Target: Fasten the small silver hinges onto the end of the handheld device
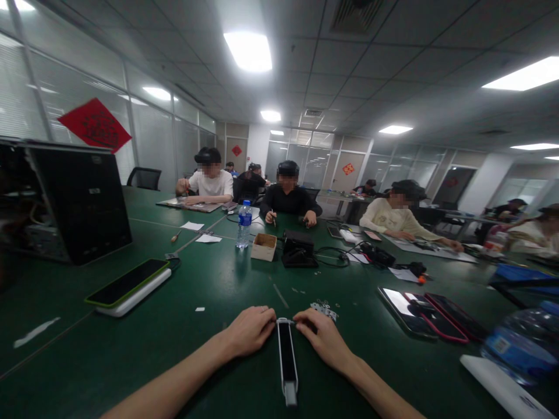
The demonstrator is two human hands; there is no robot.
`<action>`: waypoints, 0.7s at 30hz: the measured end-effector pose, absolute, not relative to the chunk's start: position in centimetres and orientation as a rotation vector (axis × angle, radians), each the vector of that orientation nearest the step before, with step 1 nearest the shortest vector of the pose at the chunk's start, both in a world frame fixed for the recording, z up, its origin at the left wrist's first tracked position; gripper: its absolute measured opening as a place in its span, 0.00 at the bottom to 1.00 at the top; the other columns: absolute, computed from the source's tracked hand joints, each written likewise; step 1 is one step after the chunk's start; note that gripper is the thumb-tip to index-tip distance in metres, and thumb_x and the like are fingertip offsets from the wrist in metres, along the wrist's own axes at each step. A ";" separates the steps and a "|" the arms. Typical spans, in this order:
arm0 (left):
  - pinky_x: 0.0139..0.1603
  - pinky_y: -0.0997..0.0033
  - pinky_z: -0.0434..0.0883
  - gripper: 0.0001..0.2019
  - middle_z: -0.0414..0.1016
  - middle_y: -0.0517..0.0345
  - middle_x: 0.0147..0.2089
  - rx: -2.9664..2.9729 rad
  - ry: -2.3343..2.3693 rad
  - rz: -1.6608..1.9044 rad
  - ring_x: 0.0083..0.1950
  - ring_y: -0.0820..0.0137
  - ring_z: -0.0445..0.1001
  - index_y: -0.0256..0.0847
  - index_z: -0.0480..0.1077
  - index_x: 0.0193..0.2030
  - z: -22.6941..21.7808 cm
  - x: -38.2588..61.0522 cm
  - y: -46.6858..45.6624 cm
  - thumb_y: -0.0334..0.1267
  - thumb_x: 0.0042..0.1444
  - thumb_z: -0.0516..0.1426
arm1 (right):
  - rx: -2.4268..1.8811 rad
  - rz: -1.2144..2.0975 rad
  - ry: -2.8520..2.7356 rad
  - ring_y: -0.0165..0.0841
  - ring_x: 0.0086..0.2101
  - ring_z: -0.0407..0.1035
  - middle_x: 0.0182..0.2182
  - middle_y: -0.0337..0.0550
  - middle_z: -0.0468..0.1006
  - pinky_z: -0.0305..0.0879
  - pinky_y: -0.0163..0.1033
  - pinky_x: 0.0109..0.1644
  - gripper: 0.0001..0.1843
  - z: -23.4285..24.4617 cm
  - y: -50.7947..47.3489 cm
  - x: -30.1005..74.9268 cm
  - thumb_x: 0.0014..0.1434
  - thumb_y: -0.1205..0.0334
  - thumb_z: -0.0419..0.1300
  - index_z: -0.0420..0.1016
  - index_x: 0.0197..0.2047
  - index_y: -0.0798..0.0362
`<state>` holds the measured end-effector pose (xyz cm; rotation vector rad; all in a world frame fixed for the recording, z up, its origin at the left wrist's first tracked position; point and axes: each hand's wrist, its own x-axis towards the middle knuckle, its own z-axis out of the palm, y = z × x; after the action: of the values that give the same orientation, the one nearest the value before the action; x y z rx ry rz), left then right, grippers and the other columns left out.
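Observation:
A long slim dark bar in a pale metal-looking frame [287,349] lies on the green table, pointing away from me, with a grey block at its near end. My left hand [251,330] rests just left of its far end, fingers curled together and the tips close to the frame. On the other side, my right hand [322,333] is curled too, with thumb and forefinger near the frame's far corner. Whatever either hand pinches is too small or hidden to make out. Behind my right hand sits a small pile of metal pieces [325,309].
A phone with a green edge [131,283] lies on a white box at left, near a black computer case [78,201]. Ahead stand a water bottle [244,224] and an open cardboard box [264,247]. Phones [408,311] and a large bottle [522,340] are at right. Several people sit beyond.

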<state>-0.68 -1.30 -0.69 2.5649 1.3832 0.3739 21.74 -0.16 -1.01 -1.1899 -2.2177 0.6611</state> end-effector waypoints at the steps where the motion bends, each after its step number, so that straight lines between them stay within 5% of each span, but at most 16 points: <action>1: 0.41 0.70 0.67 0.08 0.71 0.56 0.40 2.564 1.382 0.371 0.39 0.68 0.71 0.41 0.65 0.42 -0.6 -0.7 -1.3 0.35 0.64 0.46 | -1.196 0.661 -2.216 0.33 0.38 0.69 0.38 0.43 0.75 0.64 0.37 0.44 0.10 -1.0 -0.1 21.7 0.60 0.64 0.54 0.75 0.41 0.53; 14: 0.42 0.69 0.67 0.08 0.71 0.55 0.41 2.570 1.371 0.359 0.40 0.67 0.71 0.42 0.65 0.44 -0.7 -0.6 -1.2 0.35 0.65 0.46 | -1.101 0.563 -2.340 0.35 0.42 0.69 0.40 0.45 0.76 0.65 0.40 0.48 0.12 -0.6 -0.3 21.1 0.61 0.61 0.54 0.74 0.45 0.53; 21: 0.41 0.70 0.67 0.08 0.71 0.56 0.41 2.568 1.343 0.356 0.40 0.67 0.71 0.42 0.66 0.44 -0.4 -0.8 -1.2 0.36 0.65 0.47 | -1.372 0.148 -2.182 0.34 0.43 0.68 0.43 0.47 0.75 0.63 0.40 0.50 0.15 -0.5 7.6 25.8 0.63 0.61 0.49 0.74 0.46 0.55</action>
<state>-0.76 -1.24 -0.39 2.5684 1.3427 0.3556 25.84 7.65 -0.48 -1.3724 -2.1824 0.1479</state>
